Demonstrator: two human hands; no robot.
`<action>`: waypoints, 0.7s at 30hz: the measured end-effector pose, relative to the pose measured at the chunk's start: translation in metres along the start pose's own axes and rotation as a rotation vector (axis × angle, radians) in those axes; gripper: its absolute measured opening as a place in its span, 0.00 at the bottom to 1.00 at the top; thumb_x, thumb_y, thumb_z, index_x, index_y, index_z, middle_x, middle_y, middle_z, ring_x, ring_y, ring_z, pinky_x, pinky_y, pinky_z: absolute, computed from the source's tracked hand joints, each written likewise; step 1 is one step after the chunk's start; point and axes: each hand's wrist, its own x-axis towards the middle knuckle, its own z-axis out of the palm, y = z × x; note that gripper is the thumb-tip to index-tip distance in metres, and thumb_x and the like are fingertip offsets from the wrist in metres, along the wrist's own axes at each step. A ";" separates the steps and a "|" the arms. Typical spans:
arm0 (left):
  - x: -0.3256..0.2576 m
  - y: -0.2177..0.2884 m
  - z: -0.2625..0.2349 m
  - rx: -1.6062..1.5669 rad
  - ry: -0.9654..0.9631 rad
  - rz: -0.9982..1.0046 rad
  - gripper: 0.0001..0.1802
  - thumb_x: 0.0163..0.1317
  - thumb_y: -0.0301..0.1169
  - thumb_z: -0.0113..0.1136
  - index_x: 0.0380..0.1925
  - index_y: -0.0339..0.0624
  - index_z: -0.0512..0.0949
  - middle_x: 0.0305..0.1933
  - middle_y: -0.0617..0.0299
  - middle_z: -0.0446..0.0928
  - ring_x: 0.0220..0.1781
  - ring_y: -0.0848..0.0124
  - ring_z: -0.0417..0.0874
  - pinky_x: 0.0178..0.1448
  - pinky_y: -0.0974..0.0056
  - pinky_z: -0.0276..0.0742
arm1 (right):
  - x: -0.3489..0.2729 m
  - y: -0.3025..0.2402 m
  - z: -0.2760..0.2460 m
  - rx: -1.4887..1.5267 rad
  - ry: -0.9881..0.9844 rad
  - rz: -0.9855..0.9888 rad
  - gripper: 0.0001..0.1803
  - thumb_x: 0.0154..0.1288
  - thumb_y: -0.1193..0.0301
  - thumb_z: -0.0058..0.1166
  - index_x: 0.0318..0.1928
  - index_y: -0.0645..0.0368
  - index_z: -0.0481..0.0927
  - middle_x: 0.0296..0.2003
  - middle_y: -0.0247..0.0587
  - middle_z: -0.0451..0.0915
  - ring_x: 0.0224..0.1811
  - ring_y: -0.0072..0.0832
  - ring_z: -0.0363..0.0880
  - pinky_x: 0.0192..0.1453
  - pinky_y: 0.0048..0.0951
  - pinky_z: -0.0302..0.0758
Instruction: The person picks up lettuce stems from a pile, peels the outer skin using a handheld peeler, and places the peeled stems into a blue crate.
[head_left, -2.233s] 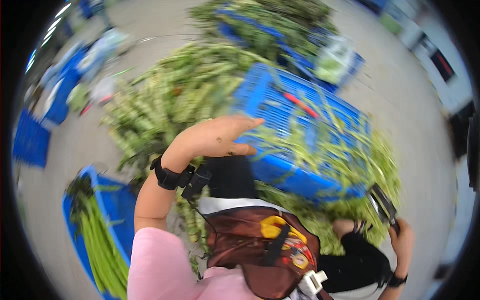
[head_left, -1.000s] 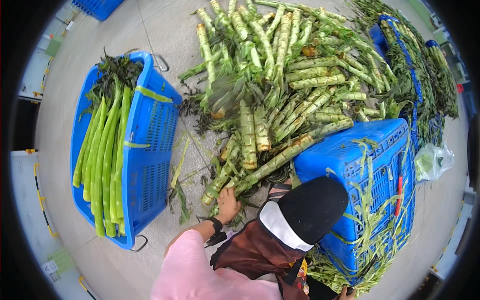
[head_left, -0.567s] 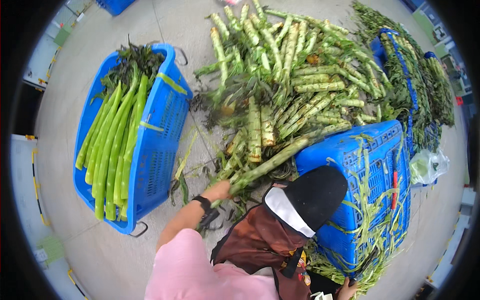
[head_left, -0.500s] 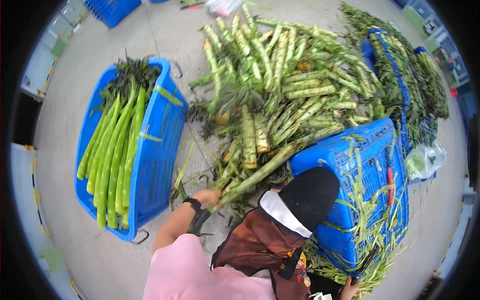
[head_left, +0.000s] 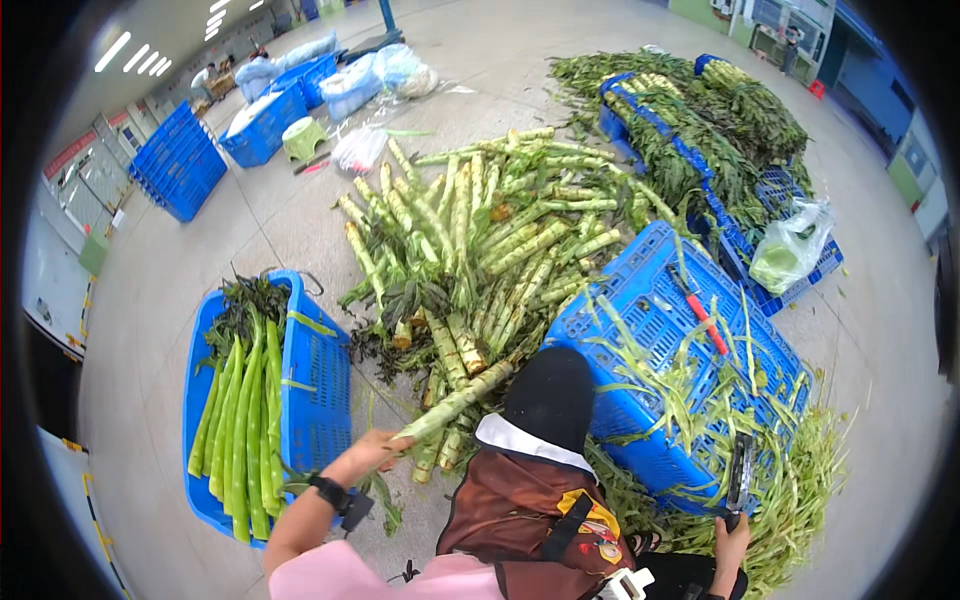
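Observation:
My left hand (head_left: 372, 452) is closed around the leafy end of an unpeeled celtuce stalk (head_left: 455, 402), whose thick end points up and to the right, past my knee. Low on the right, my right hand (head_left: 732, 545) grips a peeler (head_left: 740, 478) with a black handle, beside the overturned blue crate (head_left: 632, 385). Ahead of my left hand spreads a heap of unpeeled celtuce (head_left: 520, 245). On the left, a blue basket (head_left: 318, 400) holds several peeled, bright green stalks (head_left: 237, 430) with dark leaves at their far end.
A red-handled knife (head_left: 708, 325) and peelings (head_left: 690, 385) lie on the crate; more peelings (head_left: 800, 500) surround its near side. Leafy bundles (head_left: 735, 150) and a plastic bag (head_left: 793, 245) are at the far right. Stacked crates (head_left: 178, 165) and a green stool (head_left: 304, 138) stand far left.
The view has tilted up and shows more of the room. My left hand has drawn the stalk leftward, off the heap's near edge. My right hand still holds the peeler.

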 end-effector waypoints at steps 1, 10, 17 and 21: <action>-0.019 0.015 -0.011 0.018 0.004 0.039 0.21 0.66 0.44 0.61 0.42 0.34 0.81 0.19 0.71 0.70 0.17 0.82 0.68 0.21 0.72 0.64 | -0.003 0.001 -0.001 0.016 0.008 0.007 0.19 0.54 0.71 0.64 0.42 0.67 0.73 0.29 0.53 0.78 0.30 0.46 0.76 0.37 0.40 0.72; -0.108 0.115 -0.009 0.089 -0.152 0.193 0.17 0.68 0.40 0.56 0.33 0.34 0.77 0.18 0.61 0.76 0.15 0.76 0.74 0.19 0.71 0.68 | -0.040 0.019 0.002 0.028 0.288 -0.050 0.36 0.61 0.59 0.61 0.66 0.58 0.64 0.31 0.55 0.81 0.32 0.51 0.81 0.35 0.44 0.74; -0.057 0.175 0.173 0.136 -0.908 0.136 0.18 0.70 0.40 0.52 0.41 0.31 0.75 0.18 0.61 0.73 0.15 0.74 0.73 0.19 0.70 0.66 | -0.055 -0.008 -0.035 0.331 0.441 0.173 0.41 0.61 0.64 0.60 0.73 0.45 0.58 0.27 0.49 0.80 0.27 0.43 0.79 0.33 0.38 0.74; -0.029 0.182 0.276 0.338 -1.010 -0.013 0.21 0.71 0.43 0.51 0.43 0.32 0.76 0.21 0.62 0.75 0.17 0.76 0.74 0.22 0.72 0.69 | -0.064 -0.014 -0.048 0.364 0.459 0.046 0.36 0.59 0.66 0.62 0.69 0.46 0.66 0.35 0.49 0.82 0.36 0.40 0.83 0.40 0.33 0.77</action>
